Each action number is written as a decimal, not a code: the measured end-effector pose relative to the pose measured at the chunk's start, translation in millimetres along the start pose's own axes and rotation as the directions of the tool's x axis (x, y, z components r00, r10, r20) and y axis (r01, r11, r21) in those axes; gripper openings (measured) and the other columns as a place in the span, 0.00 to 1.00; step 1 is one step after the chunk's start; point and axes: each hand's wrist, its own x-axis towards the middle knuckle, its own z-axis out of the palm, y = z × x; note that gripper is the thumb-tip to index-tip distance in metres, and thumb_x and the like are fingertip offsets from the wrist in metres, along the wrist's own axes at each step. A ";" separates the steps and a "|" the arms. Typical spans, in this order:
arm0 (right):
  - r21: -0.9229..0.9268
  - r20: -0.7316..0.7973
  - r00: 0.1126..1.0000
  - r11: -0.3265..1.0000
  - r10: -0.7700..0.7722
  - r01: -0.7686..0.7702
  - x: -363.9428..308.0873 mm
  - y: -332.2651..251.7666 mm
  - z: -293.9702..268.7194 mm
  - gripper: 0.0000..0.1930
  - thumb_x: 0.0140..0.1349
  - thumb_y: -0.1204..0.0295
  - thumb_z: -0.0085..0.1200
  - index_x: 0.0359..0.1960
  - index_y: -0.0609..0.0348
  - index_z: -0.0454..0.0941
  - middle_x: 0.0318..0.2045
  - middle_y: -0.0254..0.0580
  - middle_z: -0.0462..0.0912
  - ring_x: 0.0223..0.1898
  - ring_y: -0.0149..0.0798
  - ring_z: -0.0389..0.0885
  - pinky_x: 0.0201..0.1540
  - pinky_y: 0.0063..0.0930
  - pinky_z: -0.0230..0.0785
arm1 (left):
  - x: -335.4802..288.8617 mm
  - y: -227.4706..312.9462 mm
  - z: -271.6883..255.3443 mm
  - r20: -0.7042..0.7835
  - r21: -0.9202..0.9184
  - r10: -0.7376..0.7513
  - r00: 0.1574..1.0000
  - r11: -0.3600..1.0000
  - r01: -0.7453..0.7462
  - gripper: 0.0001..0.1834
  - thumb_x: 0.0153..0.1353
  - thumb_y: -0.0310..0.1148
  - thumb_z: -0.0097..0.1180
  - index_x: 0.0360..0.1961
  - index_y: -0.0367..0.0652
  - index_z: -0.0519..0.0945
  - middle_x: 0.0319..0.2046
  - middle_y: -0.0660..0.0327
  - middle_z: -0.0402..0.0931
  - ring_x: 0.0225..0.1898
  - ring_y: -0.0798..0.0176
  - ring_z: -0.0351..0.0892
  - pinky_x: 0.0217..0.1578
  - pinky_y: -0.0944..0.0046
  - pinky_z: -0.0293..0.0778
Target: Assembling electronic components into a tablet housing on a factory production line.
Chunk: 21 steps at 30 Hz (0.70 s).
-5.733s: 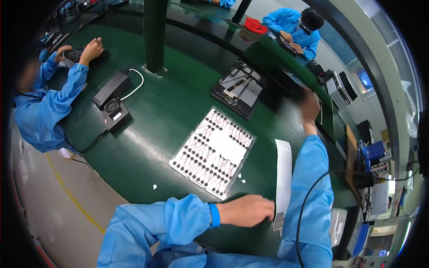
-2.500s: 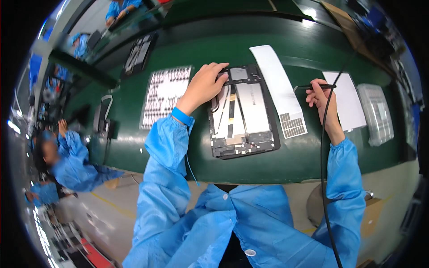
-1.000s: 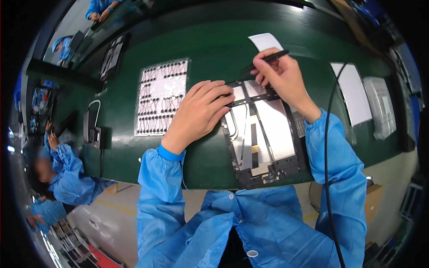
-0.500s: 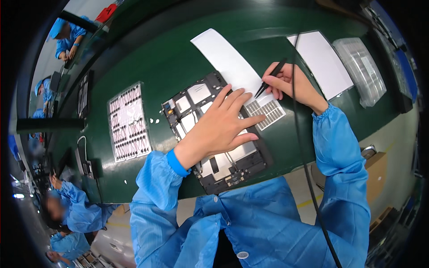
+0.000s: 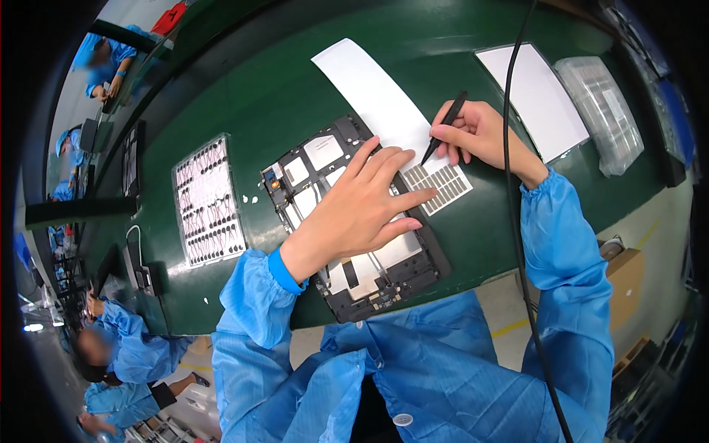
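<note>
My left hand lies spread over an opened tablet-like device with a black frame and silver inner plates. Its index finger and thumb reach past the device's right edge, one fingertip on a sheet of small grey-brown strip stickers. Black tweezers are gripped in my right hand, their tips down at the upper left edge of the sticker rows. A long white backing strip runs from the stickers toward the far side of the table. Part of the device is hidden under my left hand.
To the left lies a clear tray of small black parts with thin wires. At the right are a white sheet and a clear plastic tray. A black cable hangs across the view. Co-workers in blue sit at the far left.
My right hand and the tweezers have shifted only slightly; the tweezers stand a little more upright. My left hand stays on the device. The hanging cable appears farther right.
</note>
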 end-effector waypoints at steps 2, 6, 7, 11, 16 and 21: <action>-0.016 -0.051 0.998 1.000 -0.024 0.023 2.4 -3.5 4.3 0.08 0.73 0.69 0.55 0.41 0.63 0.77 0.27 0.38 0.85 0.24 0.25 0.82 0.24 0.15 0.69 | -3.7 -2.8 0.7 -0.024 -0.009 0.000 1.000 1.000 -0.001 0.22 0.68 0.49 0.52 0.60 0.59 0.80 0.63 0.44 0.67 0.68 0.43 0.64 0.74 0.38 0.49; 0.165 -0.214 0.972 0.977 -0.099 0.136 6.4 6.1 0.3 0.11 0.74 0.67 0.54 0.42 0.64 0.78 0.26 0.39 0.84 0.24 0.29 0.82 0.25 0.19 0.71 | -8.1 -7.0 7.3 -0.081 -0.034 0.042 0.996 0.998 -0.045 0.21 0.69 0.48 0.53 0.60 0.57 0.81 0.62 0.43 0.68 0.67 0.41 0.65 0.74 0.38 0.49; 0.218 -0.228 0.969 0.966 -0.092 0.143 8.5 8.0 -1.8 0.11 0.75 0.66 0.53 0.42 0.63 0.78 0.27 0.38 0.83 0.25 0.30 0.82 0.27 0.21 0.73 | -8.0 -7.1 10.7 -0.104 -0.017 0.057 0.993 0.998 -0.059 0.21 0.69 0.48 0.53 0.59 0.57 0.81 0.62 0.42 0.69 0.66 0.41 0.65 0.74 0.38 0.50; 0.205 -0.243 0.964 0.966 -0.108 0.160 31.1 3.3 7.8 0.12 0.74 0.65 0.54 0.44 0.63 0.79 0.30 0.37 0.82 0.29 0.29 0.81 0.32 0.21 0.74 | -9.1 -6.4 13.1 -0.198 -0.023 0.099 0.975 0.994 -0.106 0.20 0.69 0.48 0.53 0.59 0.55 0.80 0.59 0.46 0.71 0.65 0.45 0.67 0.73 0.40 0.54; 0.247 -0.099 0.984 0.954 -0.148 0.168 82.7 -21.1 47.6 0.14 0.71 0.61 0.60 0.43 0.61 0.81 0.29 0.33 0.82 0.25 0.24 0.77 0.29 0.19 0.70 | -40.0 -13.5 -19.9 -0.266 -0.047 0.107 0.958 0.991 -0.124 0.14 0.64 0.38 0.60 0.49 0.49 0.82 0.49 0.57 0.77 0.53 0.51 0.78 0.62 0.52 0.71; 0.202 -0.102 0.987 0.968 -0.128 0.147 94.6 -14.9 69.0 0.13 0.73 0.61 0.56 0.39 0.59 0.79 0.24 0.29 0.79 0.20 0.20 0.74 0.23 0.15 0.65 | -58.1 -31.9 -21.2 -0.584 -0.102 -0.304 0.753 0.947 0.304 0.04 0.59 0.25 0.62 0.36 0.42 0.82 0.39 0.59 0.80 0.44 0.51 0.80 0.48 0.53 0.74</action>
